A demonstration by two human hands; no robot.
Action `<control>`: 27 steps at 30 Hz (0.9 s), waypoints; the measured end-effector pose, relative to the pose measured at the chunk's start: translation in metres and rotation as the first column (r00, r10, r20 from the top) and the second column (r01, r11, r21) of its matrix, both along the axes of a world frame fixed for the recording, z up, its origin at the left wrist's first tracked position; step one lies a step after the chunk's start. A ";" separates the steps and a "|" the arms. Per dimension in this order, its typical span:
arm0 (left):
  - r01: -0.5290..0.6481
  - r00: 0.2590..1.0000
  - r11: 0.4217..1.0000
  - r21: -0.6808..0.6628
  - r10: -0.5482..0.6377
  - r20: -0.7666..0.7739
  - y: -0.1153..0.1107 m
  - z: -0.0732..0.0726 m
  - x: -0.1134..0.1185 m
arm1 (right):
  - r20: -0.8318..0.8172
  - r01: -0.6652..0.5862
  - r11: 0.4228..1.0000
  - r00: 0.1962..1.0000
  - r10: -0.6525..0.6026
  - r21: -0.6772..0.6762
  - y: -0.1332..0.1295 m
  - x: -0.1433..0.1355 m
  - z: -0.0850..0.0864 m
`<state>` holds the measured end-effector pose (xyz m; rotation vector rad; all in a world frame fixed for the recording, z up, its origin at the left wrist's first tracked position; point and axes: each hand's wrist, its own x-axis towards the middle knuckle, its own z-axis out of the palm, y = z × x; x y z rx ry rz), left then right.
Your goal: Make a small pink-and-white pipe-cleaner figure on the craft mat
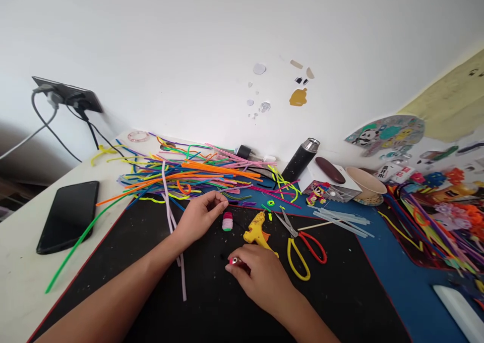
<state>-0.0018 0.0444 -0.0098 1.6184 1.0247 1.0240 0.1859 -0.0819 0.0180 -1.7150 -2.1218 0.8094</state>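
Note:
My left hand (202, 214) is closed in a pinch, thumb against fingers; anything between the fingertips is too small or hidden to name. Just right of it stands a small wound coil of pipe cleaner (227, 222), red, pink and green in bands. My right hand (260, 272) is closed around a small red thing with a shiny metal end (235, 261); most of it is hidden in the fingers. Directly beyond that hand lies a yellow hot glue gun (256, 228). Scissors (291, 229) with one yellow and one red handle lie open to the right. Pale lilac pipe cleaners (183, 277) pass under my left wrist.
A pile of coloured pipe cleaners (204, 169) spreads along the wall. Glue sticks (342, 217), a black thermos (300, 159), a white box (350, 184) and a bowl (365, 181) stand or lie right. A phone (68, 217) lies left on the black mat's (174, 323) far side.

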 end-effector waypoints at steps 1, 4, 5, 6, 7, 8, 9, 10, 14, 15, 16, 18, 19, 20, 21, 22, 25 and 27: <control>-0.001 1.000 1.000 -0.002 0.001 0.002 0.000 0.000 0.000 | 0.018 -0.011 1.000 1.000 0.011 -0.009 -0.002 -0.001 -0.001; 0.000 1.000 1.000 -0.003 0.000 0.003 0.001 -0.001 -0.001 | 0.068 -0.046 0.999 0.997 0.048 -0.029 -0.005 -0.004 0.000; 0.000 1.000 1.000 0.000 0.000 0.002 0.001 -0.002 -0.001 | 0.089 -0.055 0.998 0.994 0.058 -0.033 -0.004 -0.004 0.001; 0.000 1.000 1.000 0.003 0.000 0.000 0.002 -0.002 -0.002 | 0.112 -0.064 0.997 0.991 0.068 -0.033 -0.004 -0.005 0.002; 0.001 1.000 1.000 0.005 -0.001 -0.003 0.002 -0.003 -0.002 | 0.139 -0.072 0.997 0.987 0.076 -0.032 -0.003 -0.005 0.003; 0.001 1.000 1.000 0.003 -0.001 -0.007 0.002 -0.003 -0.002 | 0.170 -0.081 0.996 0.982 0.086 -0.031 -0.002 -0.006 0.004; 0.001 1.000 1.000 0.000 -0.001 -0.012 0.002 -0.003 -0.002 | 0.205 -0.092 0.995 0.974 0.096 -0.030 -0.001 -0.006 0.005; 0.002 1.000 1.000 -0.004 -0.002 -0.017 0.003 -0.004 -0.003 | 0.240 -0.102 0.994 0.965 0.106 -0.030 -0.001 -0.007 0.005; 0.002 1.000 1.000 -0.026 -0.003 -0.024 0.003 -0.005 -0.003 | 0.353 -0.144 0.989 0.924 0.150 -0.042 0.002 -0.009 0.008; 0.000 1.000 0.999 -0.036 -0.001 -0.024 0.003 -0.005 -0.003 | 0.367 -0.154 0.987 0.916 0.160 -0.045 0.002 -0.009 0.009; -0.002 1.000 0.999 -0.047 0.001 -0.025 0.003 -0.005 -0.003 | 0.377 -0.162 0.986 0.911 0.168 -0.047 0.002 -0.009 0.010; -0.006 1.000 0.998 -0.063 0.004 -0.030 0.004 -0.006 -0.003 | 0.384 -0.169 0.985 0.907 0.174 -0.047 0.003 -0.009 0.013; -0.006 0.999 0.998 -0.067 0.004 -0.033 0.004 -0.006 -0.003 | 0.382 -0.169 0.985 0.908 0.174 -0.047 0.003 -0.008 0.015; -0.004 0.999 0.998 -0.067 0.002 -0.035 0.004 -0.006 -0.003 | 0.374 -0.168 0.985 0.912 0.171 -0.041 0.004 -0.006 0.018; -0.003 0.999 0.998 -0.065 0.000 -0.039 0.005 -0.006 -0.003 | 0.362 -0.161 0.986 0.918 0.162 -0.033 0.004 -0.002 0.020; -0.003 0.999 0.998 -0.064 0.000 -0.044 0.005 -0.006 -0.003 | 0.347 -0.148 0.989 0.927 0.145 -0.020 0.004 0.003 0.023; -0.010 0.997 0.998 -0.069 0.004 -0.074 0.006 -0.009 -0.004 | 0.316 -0.021 0.999 0.949 0.010 0.031 0.003 0.031 0.029; -0.013 0.995 0.997 -0.082 0.005 -0.099 0.007 -0.010 -0.005 | 0.337 0.097 0.995 0.936 -0.104 0.035 0.000 0.057 0.031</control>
